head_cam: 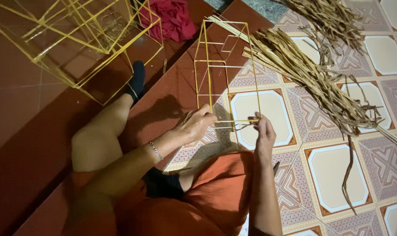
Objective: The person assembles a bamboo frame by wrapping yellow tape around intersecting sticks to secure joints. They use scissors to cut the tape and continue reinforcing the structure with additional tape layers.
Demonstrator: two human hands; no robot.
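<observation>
A tall box-shaped frame of thin yellow sticks lies on the floor in front of me, its near end at my hands. My left hand grips the near left corner of the frame. My right hand pinches a thin brown strand at the near right corner, where it touches the bottom stick. Between the two hands runs the frame's near crossbar. My wrist carries a thin bracelet.
A bundle of dry brown fibre strips lies on the patterned tiles at the right, one strand trailing near. More yellow stick frames stand at the upper left. A red cloth lies at the top. My bent leg rests on a dark red step.
</observation>
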